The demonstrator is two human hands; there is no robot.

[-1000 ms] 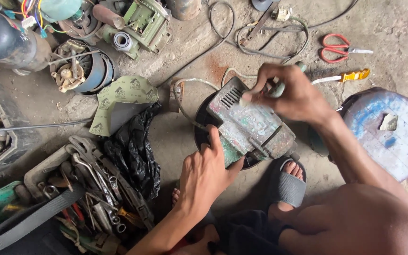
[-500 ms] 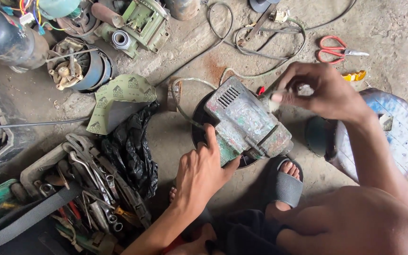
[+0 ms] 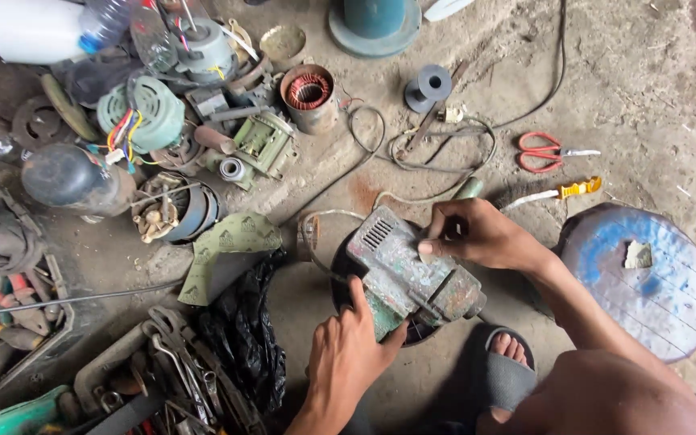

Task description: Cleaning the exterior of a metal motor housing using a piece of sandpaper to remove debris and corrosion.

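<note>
Both hands on a worn green power tool body on the floor.
Tool body (image 3: 409, 274) lies slanted, upper left to lower right; left hand (image 3: 350, 354) clamps its near edge, right hand (image 3: 477, 234) pinches its far end.

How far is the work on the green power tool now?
Done: nothing visibly opened; the tool looks whole. In hand: left hand steadies its body on the floor, right hand presses a green-handled screwdriver at its top edge. Left: scissors and other parts lie untouched.

left hand (image 3: 346, 354) grips grey-green motor housing (image 3: 412, 274) | right hand (image 3: 477, 235) on its top edge
</note>
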